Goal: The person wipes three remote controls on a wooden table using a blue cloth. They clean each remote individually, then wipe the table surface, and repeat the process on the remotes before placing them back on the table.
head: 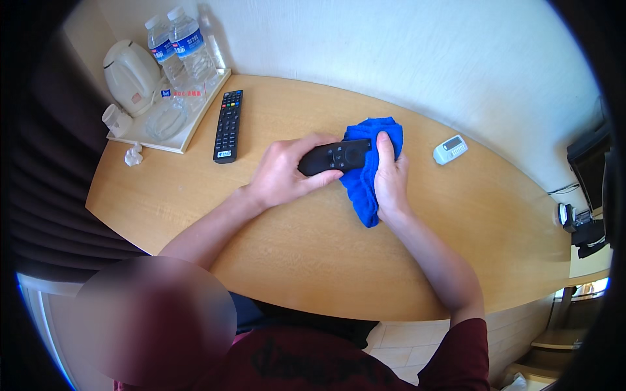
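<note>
Over the wooden desk, my left hand holds a small black remote control by its left end, thumb below and fingers above. My right hand grips a blue cloth, which wraps the right end of that remote, the thumb pressing on top of the cloth. A longer black remote control with many buttons lies to the left of my left hand. To the right of my right hand lies a small white remote control with a little display.
At the back left a white tray holds an electric kettle, two water bottles and a white cup. Crumpled white tissue lies before it. A dark curtain hangs at left; black devices and cables stand at far right.
</note>
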A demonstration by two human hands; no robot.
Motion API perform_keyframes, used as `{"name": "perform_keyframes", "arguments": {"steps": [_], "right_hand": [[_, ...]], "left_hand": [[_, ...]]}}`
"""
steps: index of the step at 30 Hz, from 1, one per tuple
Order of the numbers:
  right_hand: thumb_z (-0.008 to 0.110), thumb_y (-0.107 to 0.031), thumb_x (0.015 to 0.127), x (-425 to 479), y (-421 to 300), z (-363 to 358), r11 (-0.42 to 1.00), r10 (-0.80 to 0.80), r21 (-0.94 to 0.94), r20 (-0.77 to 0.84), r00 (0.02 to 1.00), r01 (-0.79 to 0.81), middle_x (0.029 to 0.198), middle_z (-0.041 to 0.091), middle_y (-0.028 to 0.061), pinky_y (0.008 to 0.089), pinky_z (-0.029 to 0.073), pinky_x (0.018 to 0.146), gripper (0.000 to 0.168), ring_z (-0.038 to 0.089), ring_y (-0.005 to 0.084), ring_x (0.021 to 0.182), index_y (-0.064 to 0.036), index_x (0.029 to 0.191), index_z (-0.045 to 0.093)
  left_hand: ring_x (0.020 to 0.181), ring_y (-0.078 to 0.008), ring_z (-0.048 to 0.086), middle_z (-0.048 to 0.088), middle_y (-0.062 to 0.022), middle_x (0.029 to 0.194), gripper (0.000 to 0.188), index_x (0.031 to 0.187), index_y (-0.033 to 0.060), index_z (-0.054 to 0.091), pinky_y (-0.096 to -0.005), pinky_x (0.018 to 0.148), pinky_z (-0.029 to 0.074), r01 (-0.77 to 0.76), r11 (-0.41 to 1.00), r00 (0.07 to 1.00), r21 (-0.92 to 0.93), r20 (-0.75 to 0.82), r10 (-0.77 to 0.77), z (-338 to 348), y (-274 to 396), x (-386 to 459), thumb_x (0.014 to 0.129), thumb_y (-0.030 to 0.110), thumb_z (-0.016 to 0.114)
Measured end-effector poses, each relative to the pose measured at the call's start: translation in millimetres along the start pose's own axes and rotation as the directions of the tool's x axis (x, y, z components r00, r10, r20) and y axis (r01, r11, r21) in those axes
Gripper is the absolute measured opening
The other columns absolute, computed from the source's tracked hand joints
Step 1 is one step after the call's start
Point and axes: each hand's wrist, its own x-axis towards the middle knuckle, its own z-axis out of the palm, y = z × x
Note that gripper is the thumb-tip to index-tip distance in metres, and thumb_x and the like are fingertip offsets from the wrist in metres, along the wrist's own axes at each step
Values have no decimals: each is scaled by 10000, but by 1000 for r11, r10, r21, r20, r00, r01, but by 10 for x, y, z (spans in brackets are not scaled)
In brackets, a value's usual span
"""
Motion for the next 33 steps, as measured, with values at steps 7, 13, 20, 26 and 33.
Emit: {"name": "perform_keyframes", "arguments": {"steps": [7,13,20,26,33], "right_hand": [[578,-269,1009,-56,6,19,983,-106,-127,179,978,130,761,580,-51,244,436,600,248,514,37,686,-50,913,642],[609,-277,996,-287,-71,188,978,47,-205,428,902,47,847,645,7,266,497,686,261,583,69,759,-18,969,619],[613,-270,994,-363,-100,214,984,93,-175,433,896,-17,905,655,29,254,504,700,285,597,78,767,4,1072,612],[585,-283,1007,-298,-2,115,970,227,-149,293,929,-190,883,634,-3,257,498,712,266,581,59,786,-27,1065,626],[565,-317,1016,-311,-143,269,939,256,188,169,952,-286,1073,675,79,298,530,824,332,644,127,970,-26,1170,610]], "left_hand": [[568,-93,511,529,-15,799,315,1200,97,438,-235,479,411,233,660,858,-715,-169,-486,66,-14,19,984,207,640],[745,-132,524,535,-43,876,185,1133,68,494,-263,685,453,167,948,926,-270,-287,-245,89,1,3,1065,231,441],[747,-178,577,629,-101,870,215,1119,38,533,-319,712,480,153,960,965,-234,-173,-196,124,72,-79,1061,225,445],[707,-209,583,632,-119,863,250,1202,34,515,-310,702,488,410,794,888,-449,-1,-459,134,211,-78,1040,223,498],[979,-238,538,540,-128,1108,1025,1521,22,313,-342,817,470,200,976,976,-82,100,-192,80,206,-55,714,362,847]]}}
